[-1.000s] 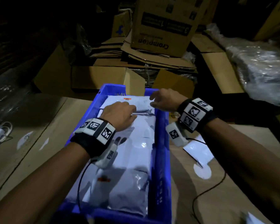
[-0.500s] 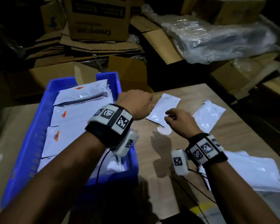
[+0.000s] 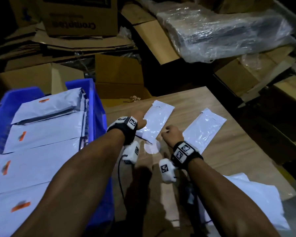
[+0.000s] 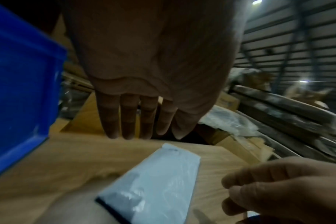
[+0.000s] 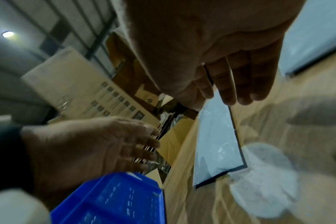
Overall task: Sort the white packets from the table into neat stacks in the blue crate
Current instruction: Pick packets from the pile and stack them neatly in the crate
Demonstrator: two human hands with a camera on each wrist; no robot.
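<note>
The blue crate [image 3: 92, 103] stands at the left, filled with overlapping white packets [image 3: 46, 142] bearing orange labels. Two white packets lie on the wooden table: a near one [image 3: 159, 120] and another [image 3: 203, 130] to its right. My left hand [image 3: 140, 121] hovers over the near packet's left edge with straight fingers [image 4: 128, 118], holding nothing. My right hand [image 3: 172, 135] hangs over that packet's right edge, fingers loosely curled and empty. In the right wrist view its fingers [image 5: 230, 75] hang just above the near packet [image 5: 217, 136].
Larger white packets [image 3: 246, 194] lie at the table's near right. A white round patch [image 3: 151, 147] marks the table [image 3: 186, 103] below the near packet. Cardboard boxes [image 3: 118, 74] and a plastic-wrapped bundle [image 3: 220, 31] crowd the space behind. Wrist cables trail near me.
Both hands left the crate's far end and swung right to the table. They now hang over the near packet, closer to it than half a second ago.
</note>
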